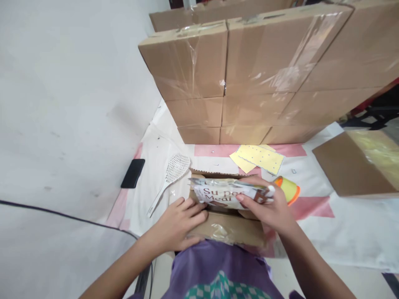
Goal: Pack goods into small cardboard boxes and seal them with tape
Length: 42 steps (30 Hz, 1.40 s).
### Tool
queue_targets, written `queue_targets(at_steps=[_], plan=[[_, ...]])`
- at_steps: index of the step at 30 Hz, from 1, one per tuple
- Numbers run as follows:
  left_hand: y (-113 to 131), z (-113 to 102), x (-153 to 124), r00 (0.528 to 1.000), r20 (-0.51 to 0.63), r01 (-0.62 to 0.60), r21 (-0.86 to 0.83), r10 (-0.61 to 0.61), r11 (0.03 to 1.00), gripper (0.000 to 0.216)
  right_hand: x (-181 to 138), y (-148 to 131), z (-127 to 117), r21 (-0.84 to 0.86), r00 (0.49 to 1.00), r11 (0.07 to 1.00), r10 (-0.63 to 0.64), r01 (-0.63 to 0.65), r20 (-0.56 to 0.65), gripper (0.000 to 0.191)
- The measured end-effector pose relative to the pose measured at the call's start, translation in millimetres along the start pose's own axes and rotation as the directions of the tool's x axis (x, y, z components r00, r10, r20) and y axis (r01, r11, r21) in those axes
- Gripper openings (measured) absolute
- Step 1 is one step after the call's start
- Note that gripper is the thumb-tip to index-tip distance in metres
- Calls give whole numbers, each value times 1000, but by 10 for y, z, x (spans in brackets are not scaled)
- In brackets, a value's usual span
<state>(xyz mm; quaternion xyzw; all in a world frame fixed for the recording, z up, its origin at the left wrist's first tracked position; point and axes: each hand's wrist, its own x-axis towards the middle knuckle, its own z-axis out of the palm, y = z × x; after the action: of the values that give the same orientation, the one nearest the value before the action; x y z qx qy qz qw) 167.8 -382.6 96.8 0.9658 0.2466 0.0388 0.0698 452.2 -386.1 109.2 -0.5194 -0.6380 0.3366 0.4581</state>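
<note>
An open cardboard box (pixel 232 230) stands at the table's near edge, against my body. Over its opening, my right hand (pixel 264 203) grips a spouted pouch (pixel 218 196) printed "Su per Meal", thumb on the front face. The white cap shows at the pouch's right end. My left hand (pixel 183 222) lies on the box's left side with its fingers stretched out, close to the pouch's lower left corner. Its fingertips rest near the box's inner edge. What lies deeper in the box is mostly hidden by the pouch.
Taped cartons (pixel 258 74) form a wall at the back. Left of the box lie a white slotted scoop (pixel 177 168) and a black phone (pixel 133 173). Yellow sheets (pixel 258 158), an orange-rimmed yellow roll (pixel 289 191) and another carton (pixel 352 166) are to the right. A cable (pixel 62 216) runs along the wall.
</note>
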Motion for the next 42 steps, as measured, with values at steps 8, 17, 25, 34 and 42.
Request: queue_targets(at_steps=[8, 17, 25, 34, 42], plan=[[-41, 160, 29, 991, 125, 40, 25, -42, 999, 86, -40, 133, 317, -14, 996, 997, 75, -74, 53, 24], [-103, 97, 211, 969, 238, -97, 122, 66, 988, 92, 81, 167, 246, 27, 966, 991, 125, -134, 226, 35], [-207, 38, 401, 915, 382, -202, 156, 130, 967, 90, 92, 93, 106, -450, 931, 891, 115, 57, 348, 27], [-295, -52, 307, 956, 147, -276, 148, 255, 950, 77, 20, 102, 14, -591, 819, 789, 222, 168, 529, 14], [-358, -44, -2, 974, -200, -97, 78, 111, 992, 68, 77, 194, -163, -457, 722, 863, 175, 214, 669, 17]])
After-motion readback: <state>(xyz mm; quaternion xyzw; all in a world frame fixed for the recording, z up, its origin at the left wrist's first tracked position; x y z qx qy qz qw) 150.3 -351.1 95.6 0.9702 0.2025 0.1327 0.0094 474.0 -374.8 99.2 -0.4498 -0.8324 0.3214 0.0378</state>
